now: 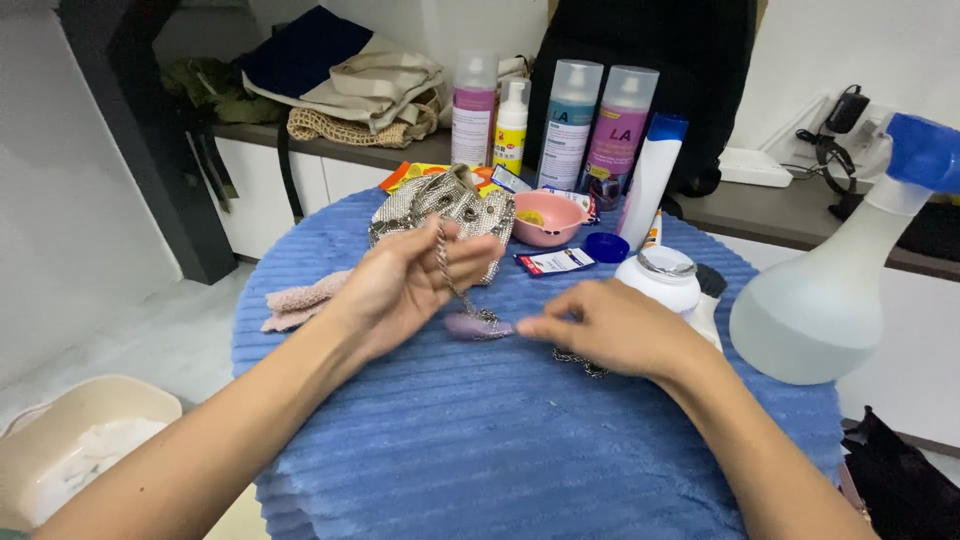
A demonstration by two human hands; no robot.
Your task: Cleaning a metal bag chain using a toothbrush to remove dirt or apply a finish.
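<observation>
The blue ribbed table cover (520, 440) lay under both hands. My left hand (400, 285) gripped the metal chain (452, 278); my right hand (610, 325) pinched a small purple cloth (470, 326) against it. I judged the chain only partly wiped, with the silver bag (450, 205) behind them untouched.

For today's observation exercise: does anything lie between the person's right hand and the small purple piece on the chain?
Nothing visible does. The right hand has its fingertips right at the purple piece, which lies on the blue ribbed cover. The left hand holds the metal chain above it, not between them.
</observation>
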